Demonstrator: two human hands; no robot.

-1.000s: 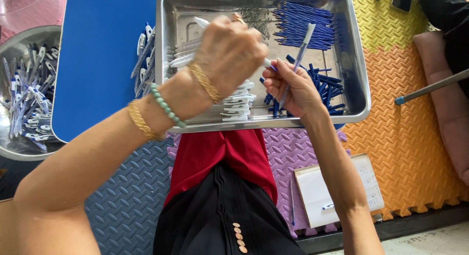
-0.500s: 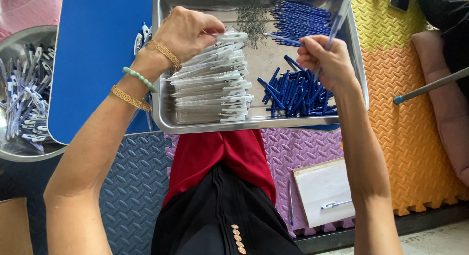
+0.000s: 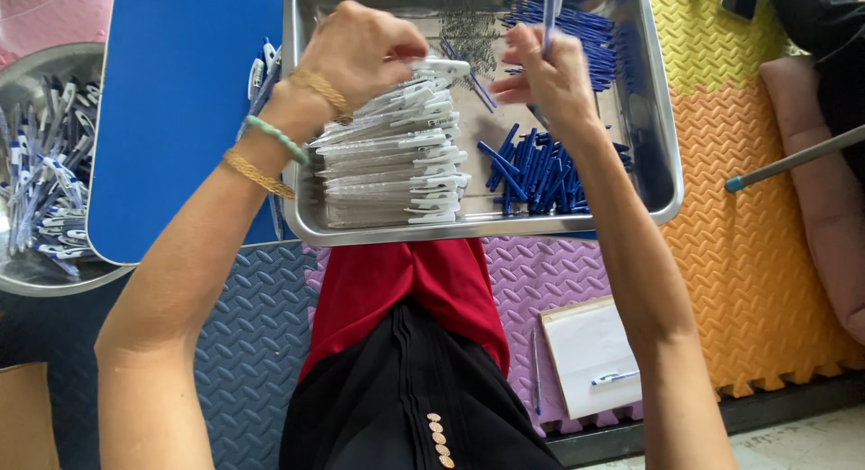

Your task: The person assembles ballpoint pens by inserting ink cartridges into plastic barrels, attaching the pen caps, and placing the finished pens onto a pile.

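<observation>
- The left hand (image 3: 365,51) is closed in a pinch grip on a white pen barrel (image 3: 441,67) at the top of the stack of white barrels (image 3: 392,164), which fills the left half of the steel tray (image 3: 662,177).
- The right hand (image 3: 550,78) has a narrow fingertip grip on a thin blue pen part (image 3: 550,6), held upright over the middle of the tray, just beside the left hand.
- The work in hand looks like fitting the blue part into the white barrel. To do it well, I judge that both pieces should be brought into one line before pushing, with the barrel's open end turned towards the blue part.
- Keeping both hands low over the tray means a dropped piece lands back among its kind.
- Short blue pieces (image 3: 536,173) lie heaped at the tray's right front, long blue refills (image 3: 577,28) at the back, and small springs (image 3: 468,28) between the hands and the far wall.
- A round metal bowl (image 3: 36,276) of assembled pens sits well to the left, beyond the blue worktop (image 3: 180,100).
</observation>
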